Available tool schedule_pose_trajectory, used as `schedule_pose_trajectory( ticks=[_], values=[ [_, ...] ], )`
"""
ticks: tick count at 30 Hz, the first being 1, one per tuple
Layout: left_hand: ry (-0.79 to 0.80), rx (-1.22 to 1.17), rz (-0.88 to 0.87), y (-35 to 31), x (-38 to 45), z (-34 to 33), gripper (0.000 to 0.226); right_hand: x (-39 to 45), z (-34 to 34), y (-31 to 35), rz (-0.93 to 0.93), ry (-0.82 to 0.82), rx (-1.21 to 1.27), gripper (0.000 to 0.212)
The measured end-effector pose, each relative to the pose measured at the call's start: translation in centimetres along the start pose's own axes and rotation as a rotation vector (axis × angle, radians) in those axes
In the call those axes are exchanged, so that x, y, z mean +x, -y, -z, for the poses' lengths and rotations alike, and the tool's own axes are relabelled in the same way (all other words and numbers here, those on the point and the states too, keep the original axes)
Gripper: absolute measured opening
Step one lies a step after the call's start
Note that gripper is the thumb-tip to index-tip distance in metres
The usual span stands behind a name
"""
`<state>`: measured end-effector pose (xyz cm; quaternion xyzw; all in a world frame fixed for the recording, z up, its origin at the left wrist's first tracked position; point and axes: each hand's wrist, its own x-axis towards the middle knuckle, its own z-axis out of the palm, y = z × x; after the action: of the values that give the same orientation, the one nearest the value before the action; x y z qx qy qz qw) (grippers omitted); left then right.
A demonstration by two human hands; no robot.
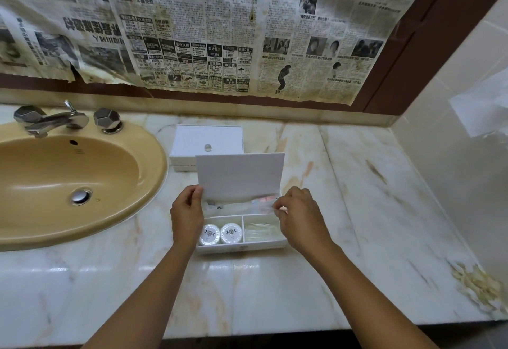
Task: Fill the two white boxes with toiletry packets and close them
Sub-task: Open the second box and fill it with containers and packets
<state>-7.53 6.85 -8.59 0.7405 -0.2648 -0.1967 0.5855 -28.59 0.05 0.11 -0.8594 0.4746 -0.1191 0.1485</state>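
The marble tabletop (357,211) carries both white boxes to the right of the tan sink (68,178). The rear box (206,142) sits closed, its knobbed lid in place, just behind the front box (242,241), which is open and close to the person.

The lid (240,175) of the front box stands nearly upright. The left hand (187,216) pinches its lower left corner between thumb and fingers. Risk: if this pinch loosens, the lid is likely to drop onto the right hand or onto packets not yet seated, leaving the box improperly closed.

The right hand (299,216) is closed in a fingertip pinch on a clear packet (247,204) lying across the long back compartment. The film is thin and partly blurred; its contents cannot be identified. Risk: the packet appears to stand above the compartment wall, so closing now could trap or crease it. Pulling it sideways could also drag the light box across the smooth tabletop toward the sink.

Two round soaps (221,233) fill the front left compartment; the front right compartment holds something pale and indistinct. Risk: a jolt to the box could tip the soaps out of position.
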Motion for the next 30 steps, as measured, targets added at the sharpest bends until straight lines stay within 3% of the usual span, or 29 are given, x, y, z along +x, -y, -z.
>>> schedule_pose_trajectory(
  ticks=[5,11,15,22,28,30],
  values=[
    [0.002,0.003,0.016,0.0,0.0,0.0,0.019,-0.5,-1.2,1.5,0.027,0.187,-0.12,0.028],
    [0.008,-0.004,0.014,0.0,0.0,0.0,0.019,-1.2,-2.7,2.4,0.042,0.335,-0.252,0.021],
    [0.007,-0.002,0.009,-0.1,0.0,0.0,0.019,-1.1,-3.0,2.1,0.07,0.238,-0.215,0.023],
    [0.009,0.001,0.005,-0.2,-0.1,0.0,0.019,-2.1,-3.4,2.1,0.115,0.238,-0.234,0.037],
    [0.012,-0.012,-0.002,-0.1,0.0,0.0,0.019,-1.4,-3.6,0.3,0.022,-0.128,-0.115,0.023],
    [0.013,-0.012,-0.005,-0.2,0.0,0.0,0.019,-1.2,-3.1,-0.7,-0.018,-0.17,-0.083,0.02]
  ],
)
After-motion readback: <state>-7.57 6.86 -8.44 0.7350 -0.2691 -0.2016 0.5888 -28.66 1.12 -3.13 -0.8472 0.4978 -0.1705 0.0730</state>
